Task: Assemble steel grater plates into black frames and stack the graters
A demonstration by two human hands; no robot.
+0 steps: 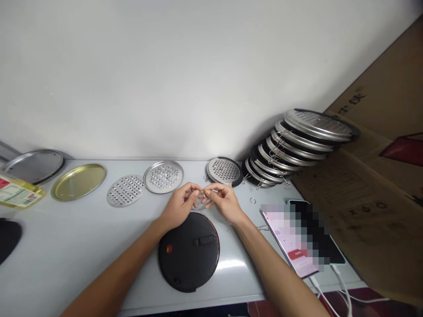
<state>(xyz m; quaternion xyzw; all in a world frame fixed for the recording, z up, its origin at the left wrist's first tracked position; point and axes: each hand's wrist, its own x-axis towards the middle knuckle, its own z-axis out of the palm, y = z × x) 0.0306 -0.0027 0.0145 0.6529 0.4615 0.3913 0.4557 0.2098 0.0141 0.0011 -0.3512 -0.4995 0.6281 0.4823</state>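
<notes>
A small metal piece (202, 193), too tiny for me to make out its shape, was held up over the table (82, 264) between the person's fingertips. The left hand (181, 203) pinched it with thumb and fingers from one side, and the right hand (225, 201) pinched it from the other. Just nearer the person, a round black disc (187, 262) lay flat between the forearms. A loose ring (253, 200) sat to the right of the right hand, and a black-edged perforated disc (225, 171) lay beyond it. Farther right, a leaning stack of rimmed discs (297, 147) rose beside some cardboard (370, 211). Off to the left were a perforated plate (124, 191) and a gold-coloured lid (79, 181).
</notes>
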